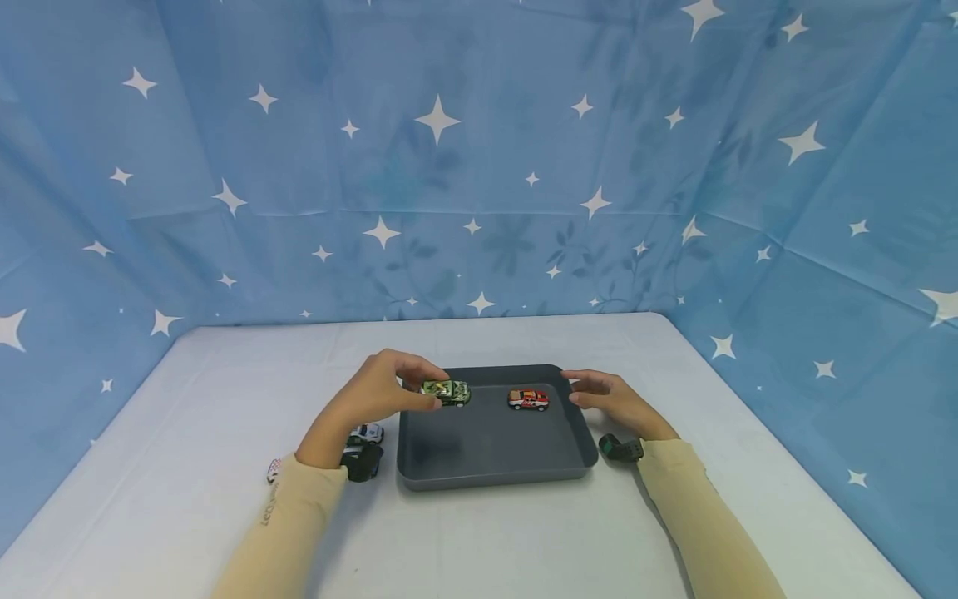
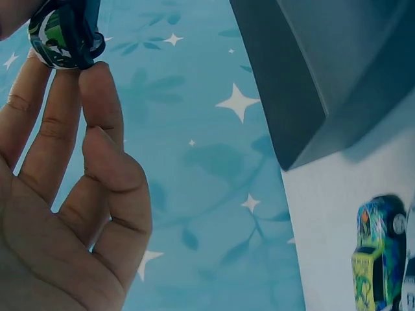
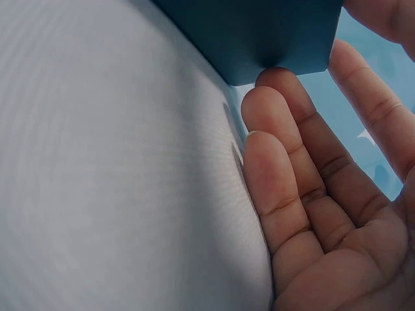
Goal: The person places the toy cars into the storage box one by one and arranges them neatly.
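Note:
My left hand (image 1: 389, 387) pinches a green camouflage toy car (image 1: 453, 393) over the far left part of a dark grey tray (image 1: 494, 453). In the left wrist view, the fingertips hold the toy car (image 2: 58, 32) by its underside, with part of it cut off at the top. A red, white and orange toy car (image 1: 528, 401) sits inside the tray, toward the far right. At the tray's right rim is my right hand (image 1: 609, 401), its fingers loosely extended. The right wrist view shows its fingertips (image 3: 282, 81) right at the tray's outer wall.
Left of the tray, partly behind the left forearm, stand a white toy car (image 1: 368, 433) and a red-and-white one (image 1: 274, 470). A blue, green and yellow toy car (image 2: 378, 253) appears in the left wrist view. Blue star-patterned cloth (image 1: 479, 183) hangs behind the white table (image 1: 479, 541).

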Action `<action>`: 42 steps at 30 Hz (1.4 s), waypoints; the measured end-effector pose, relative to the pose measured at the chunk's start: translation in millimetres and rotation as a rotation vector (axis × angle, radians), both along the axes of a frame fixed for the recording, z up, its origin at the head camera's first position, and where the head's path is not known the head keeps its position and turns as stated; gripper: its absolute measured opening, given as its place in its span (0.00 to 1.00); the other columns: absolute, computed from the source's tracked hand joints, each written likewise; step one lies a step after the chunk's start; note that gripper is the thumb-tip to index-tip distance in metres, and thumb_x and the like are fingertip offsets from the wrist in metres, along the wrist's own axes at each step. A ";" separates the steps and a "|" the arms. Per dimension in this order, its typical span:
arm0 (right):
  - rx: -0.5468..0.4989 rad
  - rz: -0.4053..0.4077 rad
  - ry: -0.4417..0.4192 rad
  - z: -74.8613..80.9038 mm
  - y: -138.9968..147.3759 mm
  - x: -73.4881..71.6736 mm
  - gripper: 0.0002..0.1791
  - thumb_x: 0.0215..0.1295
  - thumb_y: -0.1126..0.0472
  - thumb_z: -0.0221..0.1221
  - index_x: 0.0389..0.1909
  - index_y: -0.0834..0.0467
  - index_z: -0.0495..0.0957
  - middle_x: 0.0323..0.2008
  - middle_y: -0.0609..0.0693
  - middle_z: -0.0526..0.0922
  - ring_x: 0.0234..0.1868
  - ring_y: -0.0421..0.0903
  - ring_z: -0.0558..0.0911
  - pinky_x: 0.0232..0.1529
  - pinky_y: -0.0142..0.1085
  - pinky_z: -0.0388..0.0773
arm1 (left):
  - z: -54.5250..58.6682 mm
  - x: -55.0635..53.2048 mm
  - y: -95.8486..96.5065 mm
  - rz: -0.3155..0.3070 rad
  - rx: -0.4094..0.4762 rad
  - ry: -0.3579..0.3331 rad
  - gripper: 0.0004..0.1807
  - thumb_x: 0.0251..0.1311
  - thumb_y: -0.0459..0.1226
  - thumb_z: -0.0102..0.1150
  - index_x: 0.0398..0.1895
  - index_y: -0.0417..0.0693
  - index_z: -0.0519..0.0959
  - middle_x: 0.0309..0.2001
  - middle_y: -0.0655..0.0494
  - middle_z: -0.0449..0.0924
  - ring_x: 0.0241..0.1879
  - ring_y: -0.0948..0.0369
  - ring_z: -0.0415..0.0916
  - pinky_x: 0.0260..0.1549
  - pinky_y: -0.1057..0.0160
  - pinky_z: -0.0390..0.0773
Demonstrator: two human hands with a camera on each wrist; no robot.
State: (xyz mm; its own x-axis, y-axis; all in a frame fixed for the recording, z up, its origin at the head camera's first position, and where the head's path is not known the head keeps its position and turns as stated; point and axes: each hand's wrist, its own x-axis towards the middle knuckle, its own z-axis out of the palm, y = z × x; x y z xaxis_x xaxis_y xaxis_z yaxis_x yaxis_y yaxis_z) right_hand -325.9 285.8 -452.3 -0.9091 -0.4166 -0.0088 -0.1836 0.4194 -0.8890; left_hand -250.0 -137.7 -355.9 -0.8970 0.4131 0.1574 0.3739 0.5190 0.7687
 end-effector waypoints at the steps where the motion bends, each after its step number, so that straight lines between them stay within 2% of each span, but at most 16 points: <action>1: -0.005 -0.003 -0.004 0.4 -0.5 0.4 0.34 0.78 0.56 0.65 0.78 0.66 0.69 0.73 0.69 0.74 0.72 0.66 0.74 0.74 0.67 0.64 | -0.2 -1.1 1.6 -0.001 0.007 -0.002 0.18 0.61 0.36 0.80 0.54 0.46 0.91 0.48 0.56 0.90 0.44 0.57 0.79 0.45 0.53 0.81; 8: 0.002 -0.010 -0.002 2.8 -3.1 2.1 0.34 0.78 0.56 0.64 0.78 0.66 0.70 0.74 0.68 0.73 0.74 0.67 0.73 0.74 0.67 0.64 | -0.6 -6.8 15.2 -0.006 0.051 -0.018 0.19 0.61 0.36 0.80 0.55 0.47 0.91 0.51 0.55 0.90 0.48 0.56 0.81 0.51 0.49 0.83; 16: 0.015 -0.016 0.002 3.0 -3.0 2.8 0.34 0.78 0.56 0.64 0.78 0.66 0.69 0.74 0.69 0.73 0.74 0.67 0.72 0.74 0.68 0.63 | -4.4 -15.0 32.2 -0.024 0.074 -0.022 0.18 0.60 0.35 0.80 0.54 0.46 0.92 0.48 0.57 0.90 0.45 0.56 0.80 0.48 0.52 0.82; 25: 0.014 -0.031 -0.003 0.6 -2.2 0.6 0.34 0.77 0.56 0.65 0.78 0.66 0.70 0.73 0.69 0.74 0.74 0.68 0.72 0.75 0.68 0.62 | -17.3 -24.3 49.4 -0.047 0.089 -0.006 0.18 0.60 0.34 0.80 0.54 0.44 0.91 0.49 0.54 0.89 0.44 0.60 0.80 0.47 0.53 0.83; 34: -0.001 -0.007 -0.003 2.2 -2.8 0.7 0.35 0.76 0.57 0.66 0.78 0.67 0.69 0.75 0.69 0.72 0.75 0.68 0.72 0.75 0.67 0.63 | -26.5 -29.9 65.0 -0.037 0.097 -0.043 0.18 0.60 0.34 0.80 0.54 0.44 0.91 0.52 0.51 0.90 0.49 0.56 0.83 0.52 0.50 0.84; 39: -0.003 -0.001 0.004 3.2 -2.7 1.9 0.35 0.76 0.57 0.66 0.78 0.67 0.69 0.74 0.69 0.73 0.73 0.66 0.73 0.74 0.66 0.65 | -32.9 -33.5 73.2 -0.050 0.100 -0.063 0.18 0.60 0.34 0.80 0.54 0.44 0.91 0.51 0.52 0.91 0.45 0.60 0.81 0.49 0.54 0.83; 42: -0.007 0.000 0.005 2.5 -2.6 1.4 0.35 0.76 0.58 0.66 0.78 0.67 0.70 0.73 0.69 0.74 0.72 0.66 0.74 0.74 0.65 0.65 | -37.5 -35.1 77.9 -0.053 0.090 -0.066 0.18 0.60 0.35 0.80 0.54 0.45 0.91 0.51 0.53 0.91 0.46 0.62 0.82 0.50 0.55 0.83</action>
